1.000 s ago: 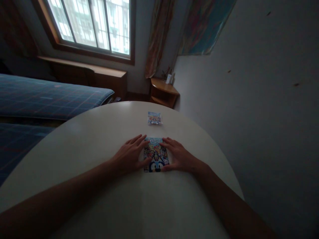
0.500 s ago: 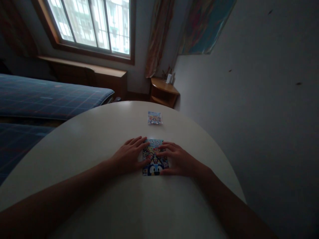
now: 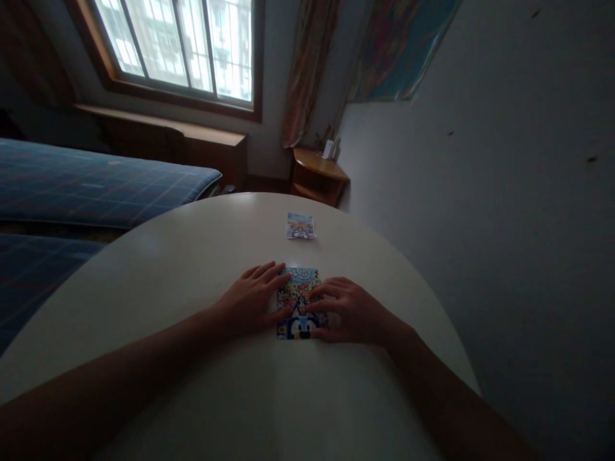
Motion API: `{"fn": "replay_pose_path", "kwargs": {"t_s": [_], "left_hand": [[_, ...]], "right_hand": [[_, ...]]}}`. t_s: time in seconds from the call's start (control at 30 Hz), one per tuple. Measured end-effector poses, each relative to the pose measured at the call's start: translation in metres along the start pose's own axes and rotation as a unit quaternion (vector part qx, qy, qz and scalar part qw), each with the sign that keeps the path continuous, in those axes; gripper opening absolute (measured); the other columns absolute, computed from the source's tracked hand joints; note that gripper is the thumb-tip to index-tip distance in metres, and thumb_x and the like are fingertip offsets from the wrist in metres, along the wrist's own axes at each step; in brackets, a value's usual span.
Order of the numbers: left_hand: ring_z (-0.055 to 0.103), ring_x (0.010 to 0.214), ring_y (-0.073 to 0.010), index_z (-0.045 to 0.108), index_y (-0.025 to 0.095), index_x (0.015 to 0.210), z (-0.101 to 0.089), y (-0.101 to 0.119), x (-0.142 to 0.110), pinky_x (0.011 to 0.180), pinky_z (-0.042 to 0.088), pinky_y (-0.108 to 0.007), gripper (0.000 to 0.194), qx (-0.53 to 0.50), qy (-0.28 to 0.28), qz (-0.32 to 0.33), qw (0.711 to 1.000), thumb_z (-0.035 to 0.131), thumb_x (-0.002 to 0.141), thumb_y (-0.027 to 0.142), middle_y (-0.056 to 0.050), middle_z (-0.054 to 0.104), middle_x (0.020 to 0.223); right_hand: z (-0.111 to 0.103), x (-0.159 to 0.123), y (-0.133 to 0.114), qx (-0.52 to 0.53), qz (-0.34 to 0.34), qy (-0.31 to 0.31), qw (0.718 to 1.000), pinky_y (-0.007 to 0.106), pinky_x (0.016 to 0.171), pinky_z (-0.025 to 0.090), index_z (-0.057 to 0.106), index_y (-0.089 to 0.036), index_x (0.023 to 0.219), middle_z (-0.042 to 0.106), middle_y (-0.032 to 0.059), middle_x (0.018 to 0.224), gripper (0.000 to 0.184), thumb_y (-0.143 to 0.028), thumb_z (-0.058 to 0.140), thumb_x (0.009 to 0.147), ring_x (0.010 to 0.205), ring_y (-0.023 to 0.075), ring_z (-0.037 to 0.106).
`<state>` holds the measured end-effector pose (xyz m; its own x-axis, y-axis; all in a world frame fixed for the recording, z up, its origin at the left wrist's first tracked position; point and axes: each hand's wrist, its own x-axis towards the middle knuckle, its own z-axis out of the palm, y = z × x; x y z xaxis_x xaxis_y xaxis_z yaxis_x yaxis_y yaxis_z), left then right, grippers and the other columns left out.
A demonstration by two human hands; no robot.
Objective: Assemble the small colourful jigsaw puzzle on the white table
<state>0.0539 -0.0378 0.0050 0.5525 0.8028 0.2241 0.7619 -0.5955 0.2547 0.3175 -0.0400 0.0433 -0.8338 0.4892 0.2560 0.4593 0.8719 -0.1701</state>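
Note:
A flat rectangular picture booklet or card (image 3: pixel 300 288) lies on the white round table, printed with a blue cartoon dog's face along its near edge and many small figures above. Resting flat at its left edge is my left hand (image 3: pixel 252 298), fingers stretched out and the thumb over the print. My right hand (image 3: pixel 344 310) lies at the right edge, its fingers bent and apart, with the tips over the picture. Neither hand grips it. Beyond them sits a small square packet (image 3: pixel 300 226) with a similar print.
The round white table (image 3: pixel 202 256) fills the near space. To the left is a bed with a blue plaid mattress (image 3: pixel 106 186). A wooden corner shelf (image 3: pixel 319 165) stands past the table's far edge, and a bare wall (image 3: pixel 480 224) runs along the right.
My right hand has drawn back slightly towards the right and near side, uncovering more of the print's upper right. The left hand stays in place; the whole view has shifted a little.

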Motion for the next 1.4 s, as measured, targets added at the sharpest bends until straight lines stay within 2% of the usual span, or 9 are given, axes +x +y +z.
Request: {"fn": "replay_pose_path", "kwargs": {"t_s": [0.43,0.67,0.83,1.0,1.13,1.2,1.27,1.33,1.4], "left_hand": [[0.032,0.144,-0.0308,0.046,0.023,0.143,0.001,0.001,0.002,0.117,0.027,-0.049,0.066,0.014,-0.005,-0.005,1.0,0.05,0.089,0.061,-0.008,0.036,0.156],[0.032,0.143,-0.0309,0.046,0.023,0.143,0.001,0.0,0.002,0.116,0.028,-0.049,0.065,0.014,-0.002,-0.004,1.0,0.048,0.09,0.062,-0.008,0.037,0.156],[0.032,0.144,-0.0304,0.046,0.024,0.143,0.003,-0.002,0.002,0.117,0.027,-0.049,0.066,0.007,0.005,-0.003,1.0,0.049,0.09,0.062,-0.008,0.036,0.156],[0.032,0.144,-0.0305,0.046,0.025,0.143,0.001,0.0,0.001,0.117,0.028,-0.049,0.065,0.005,-0.006,-0.008,1.0,0.049,0.09,0.062,-0.007,0.037,0.156],[0.03,0.144,-0.031,0.045,0.024,0.144,0.0,-0.001,0.001,0.117,0.027,-0.05,0.066,0.001,-0.008,-0.004,1.0,0.048,0.09,0.062,-0.008,0.036,0.157],[0.03,0.145,-0.031,0.043,0.024,0.145,0.001,-0.002,0.001,0.117,0.026,-0.05,0.068,-0.002,-0.012,-0.001,1.0,0.048,0.09,0.064,-0.009,0.034,0.157],[0.029,0.145,-0.0311,0.042,0.024,0.146,0.001,-0.002,0.001,0.118,0.025,-0.05,0.071,-0.005,-0.014,0.0,1.0,0.05,0.089,0.065,-0.009,0.033,0.158],[0.027,0.146,-0.0316,0.041,0.024,0.146,0.001,-0.002,0.001,0.118,0.024,-0.049,0.074,-0.007,-0.015,0.001,1.0,0.051,0.087,0.067,-0.009,0.031,0.159],[0.026,0.146,-0.0323,0.041,0.024,0.146,0.001,-0.002,0.001,0.118,0.023,-0.05,0.077,-0.008,-0.019,0.003,1.0,0.05,0.086,0.07,-0.009,0.031,0.159]], "right_hand": [[-0.005,0.008,-0.008,-0.018,0.024,-0.025,0.999,0.042,0.096,0.045,0.073,-0.025,0.103,0.072,0.0044,0.108,0.032,-0.048,0.069,0.082,0.099,0.0224,0.066],[-0.003,0.004,-0.003,-0.004,0.004,-0.004,1.0,0.039,0.094,0.048,0.073,-0.026,0.107,0.073,0.0033,0.109,0.028,-0.041,0.067,0.084,0.099,0.0199,0.067],[-0.003,0.005,-0.006,-0.009,0.017,-0.01,1.0,0.041,0.094,0.048,0.073,-0.027,0.107,0.073,0.0041,0.109,0.03,-0.04,0.07,0.08,0.1,0.0216,0.067],[-0.004,0.003,-0.003,0.024,0.017,-0.008,1.0,0.042,0.095,0.048,0.072,-0.027,0.108,0.072,0.0044,0.11,0.028,-0.04,0.068,0.083,0.1,0.0213,0.067],[-0.002,-0.004,0.006,0.071,0.032,0.02,0.997,0.041,0.096,0.049,0.064,-0.025,0.123,0.072,0.0081,0.114,0.04,-0.036,0.066,0.085,0.104,0.0213,0.067],[0.0,-0.006,0.009,0.074,0.056,0.025,0.995,0.044,0.101,0.047,0.057,-0.024,0.132,0.067,0.0111,0.124,0.053,-0.041,0.068,0.084,0.115,0.0242,0.062],[0.003,-0.006,0.01,0.065,0.081,0.004,0.995,0.05,0.109,0.039,0.048,-0.023,0.142,0.053,0.0147,0.143,0.076,-0.054,0.072,0.077,0.133,0.0298,0.047],[0.007,-0.005,0.009,0.051,0.111,-0.043,0.992,0.055,0.115,0.028,0.039,-0.021,0.149,0.035,0.0167,0.156,0.097,-0.066,0.073,0.07,0.145,0.0344,0.029],[0.01,-0.003,0.009,0.043,0.137,-0.089,0.986,0.056,0.118,0.021,0.033,-0.021,0.152,0.023,0.0166,0.161,0.106,-0.073,0.071,0.068,0.149,0.0357,0.017]]}}
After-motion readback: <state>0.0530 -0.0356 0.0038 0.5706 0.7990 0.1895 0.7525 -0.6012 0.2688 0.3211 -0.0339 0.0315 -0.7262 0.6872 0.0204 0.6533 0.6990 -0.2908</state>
